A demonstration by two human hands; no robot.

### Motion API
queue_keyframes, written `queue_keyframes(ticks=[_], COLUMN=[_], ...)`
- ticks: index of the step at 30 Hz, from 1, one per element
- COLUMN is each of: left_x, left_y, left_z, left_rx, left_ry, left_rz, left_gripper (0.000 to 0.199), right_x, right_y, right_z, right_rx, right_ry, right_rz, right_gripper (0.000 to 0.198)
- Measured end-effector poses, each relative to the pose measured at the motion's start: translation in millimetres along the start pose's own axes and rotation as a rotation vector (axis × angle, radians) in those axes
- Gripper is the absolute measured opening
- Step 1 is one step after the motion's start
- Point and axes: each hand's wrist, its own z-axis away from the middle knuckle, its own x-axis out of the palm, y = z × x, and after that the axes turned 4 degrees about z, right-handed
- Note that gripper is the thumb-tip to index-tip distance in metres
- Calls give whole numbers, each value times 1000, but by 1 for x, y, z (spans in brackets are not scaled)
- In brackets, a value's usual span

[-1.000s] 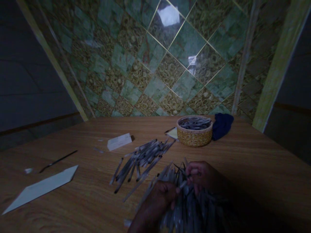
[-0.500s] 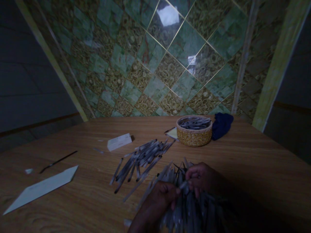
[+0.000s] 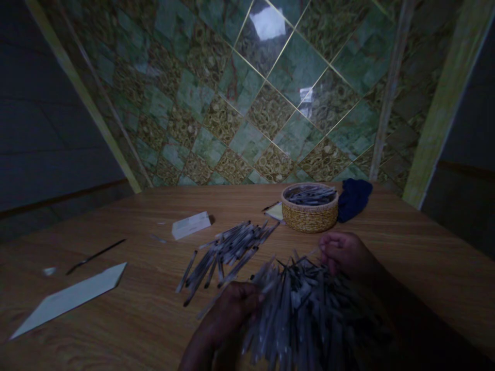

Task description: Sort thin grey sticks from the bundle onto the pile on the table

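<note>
A big heap of slim, pale, pen-like sticks (image 3: 286, 314) with dark parts lies in front of me, dim and partly lost in shadow. At its left edge, my left hand (image 3: 237, 306) is closed, thumb against fingers, on a slim pale pen-like stick (image 3: 268, 286). My right hand (image 3: 344, 252) is raised over the far right side of the heap, fingers pinched together. A faint thin line shows at its fingertips, too blurred to name. Beyond my left hand is a smaller, looser pile of similar sticks (image 3: 232, 245) with dark ends.
A woven basket (image 3: 309, 217) full of similar sticks stands at the back right, beside a dark blue cloth (image 3: 355, 198). A white box (image 3: 191, 225) sits at centre left. Farther left lie a pale folded card (image 3: 73, 299) and a thin dark strip (image 3: 96, 255). A tiled wall backs the table.
My hands were close together over the heap, around a small pale piece. They have parted: my left hand has moved left, my right hand up and to the right.
</note>
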Motion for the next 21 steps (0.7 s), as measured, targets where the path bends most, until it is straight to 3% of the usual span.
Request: queue_keyframes(ticks=[3, 7, 10, 14, 18, 21], left_x=[2, 14, 24, 36, 44, 46], left_y=[-5, -4, -3, -7, -6, -7], left_z=[-7, -14, -19, -24, -24, -24], left_rx=[30, 77, 144, 189, 194, 216], left_ry=[147, 296, 334, 403, 433, 477], left_rz=[31, 106, 136, 172, 189, 159], left_gripper=[36, 30, 28, 36, 36, 32], right_x=[2, 15, 32, 53, 60, 59], right_y=[-1, -2, -2, -7, -15, -17], right_z=[1, 8, 18, 33, 40, 38], right_rx=[-85, -342, -479, -524, -482, -439], right_ry=[170, 272, 192, -28, -245, -282], right_rz=[140, 609, 928, 1172, 1228, 1189], right_gripper=[10, 13, 19, 20, 17, 17])
